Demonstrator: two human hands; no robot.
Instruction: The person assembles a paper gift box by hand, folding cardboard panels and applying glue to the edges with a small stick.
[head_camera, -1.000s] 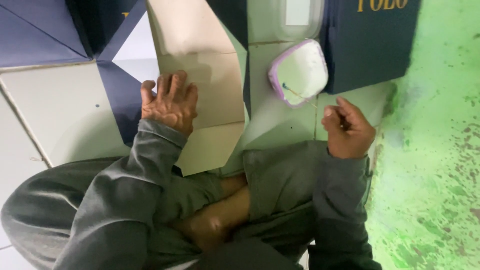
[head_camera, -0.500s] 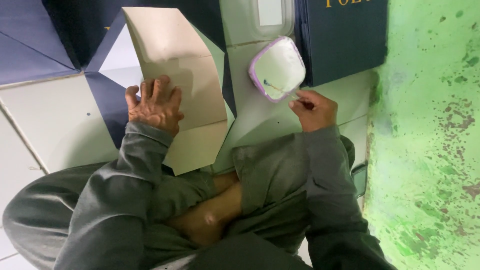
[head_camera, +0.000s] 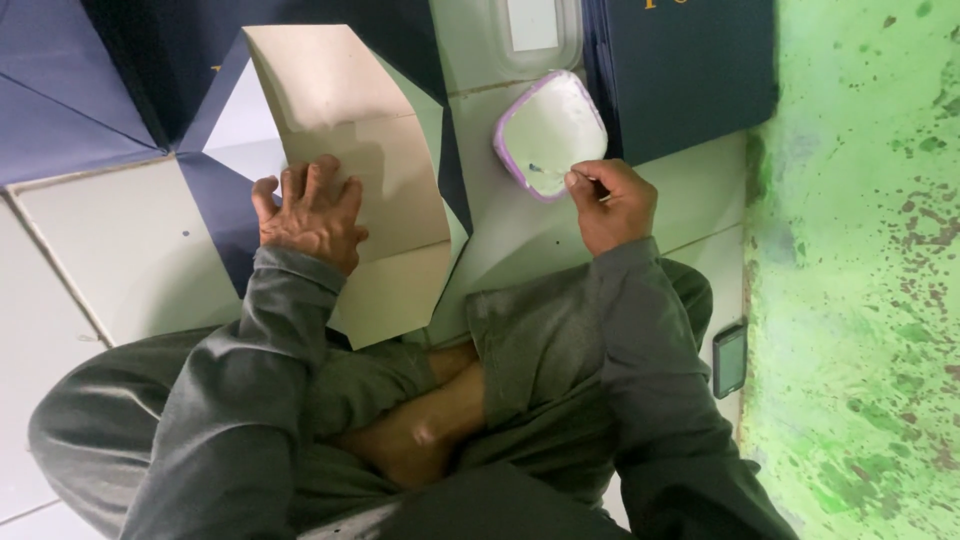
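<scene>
We see 2 hands at work, person seated cross-legged on a white tiled floor (head_camera: 130, 250). Left hand (head_camera: 308, 212) lies flat, fingers spread, pressing on a beige card sheet (head_camera: 350, 140); it grips nothing, palm down only. The sheet's long axis runs away from the body, far end curling up, near end toward the lap. Dark blue covers (head_camera: 690, 70) lie at the top of view, more blue panels to the left.

Right hand (head_camera: 612, 205) is closed in a pinch round a thin tool, prob. a small brush; the tool itself is mostly hidden, so we cannot tell its type for sure. Fingertips sit at the near rim of a small tub (head_camera: 550, 130), purple-edged, white contents inside.

Key relation: tub lies just ahead of the right hand, touching or nearly so; sheet lies to its left, approx. under the left hand. Right hand is nearer the tub, left nearer the sheet. A dark phone (head_camera: 729, 360) lies by the green wall (head_camera: 860, 280), right of the knee.
</scene>
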